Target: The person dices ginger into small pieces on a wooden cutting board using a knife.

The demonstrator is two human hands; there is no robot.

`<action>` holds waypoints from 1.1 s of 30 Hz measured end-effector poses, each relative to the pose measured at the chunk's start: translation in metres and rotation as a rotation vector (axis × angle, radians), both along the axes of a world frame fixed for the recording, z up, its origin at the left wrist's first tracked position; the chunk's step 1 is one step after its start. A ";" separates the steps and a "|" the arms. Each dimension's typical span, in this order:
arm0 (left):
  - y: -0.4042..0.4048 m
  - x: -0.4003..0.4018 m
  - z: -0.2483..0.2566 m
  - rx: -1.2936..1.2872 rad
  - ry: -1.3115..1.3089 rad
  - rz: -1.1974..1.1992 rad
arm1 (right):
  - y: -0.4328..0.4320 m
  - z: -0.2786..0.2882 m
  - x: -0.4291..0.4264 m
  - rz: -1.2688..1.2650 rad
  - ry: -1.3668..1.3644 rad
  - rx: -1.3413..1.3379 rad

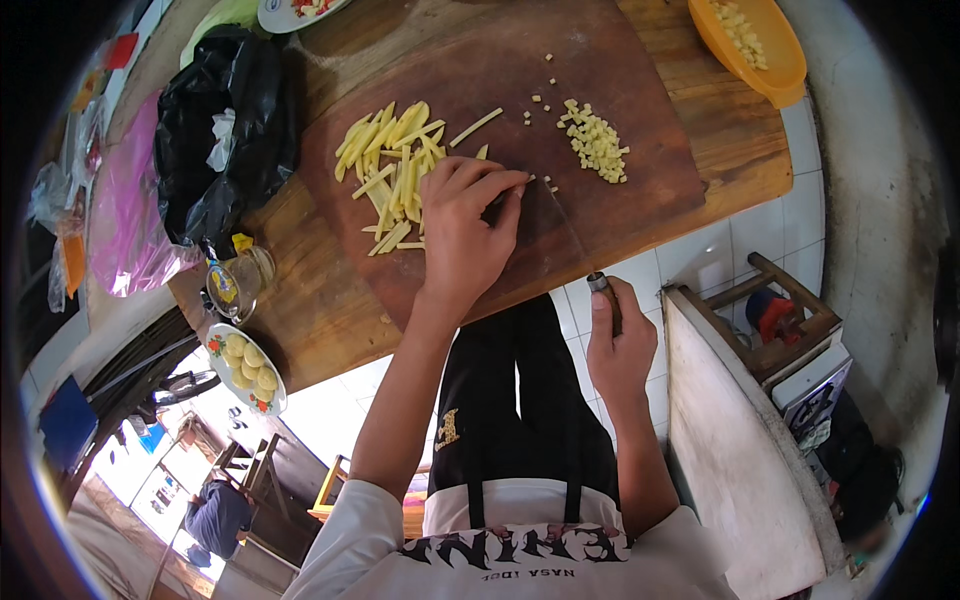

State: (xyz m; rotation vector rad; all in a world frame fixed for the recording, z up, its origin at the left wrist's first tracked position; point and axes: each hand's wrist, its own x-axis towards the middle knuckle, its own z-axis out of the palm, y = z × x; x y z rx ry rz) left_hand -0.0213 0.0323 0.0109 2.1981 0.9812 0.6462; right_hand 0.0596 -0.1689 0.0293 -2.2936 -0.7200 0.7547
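Note:
My right hand (622, 330) grips the dark handle of a knife (606, 289) at the table's near edge. Its thin blade, seen nearly edge-on, reaches up over a reddish-brown cutting board (480, 60). My left hand (476, 214) is on the board with fingers curled and pinched, the pale end of a potato strip (532, 178) showing at the fingertips; the rest is hidden. Left of and partly under that hand lies a loose pile of yellow potato strips (382, 150). Small potato cubes (596, 142) form a heap right of the blade, with several stray cubes (536, 98) nearby.
The wooden table (322, 322) holds a yellow-orange bowl (787, 82) of cubes at far right. At left are a black plastic bag (255, 97), a glass jar (259, 270) and a floral plate (217, 337) of peeled potatoes. A person (217, 517) sits in the background.

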 end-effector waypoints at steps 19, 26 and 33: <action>0.003 -0.001 0.001 0.000 0.009 -0.016 | 0.001 -0.002 -0.001 0.000 -0.036 0.009; 0.003 -0.001 -0.002 0.024 -0.009 -0.016 | 0.010 0.000 -0.004 0.064 -0.083 -0.054; 0.001 -0.004 -0.001 0.016 0.026 -0.007 | 0.001 0.001 -0.009 0.050 -0.071 -0.074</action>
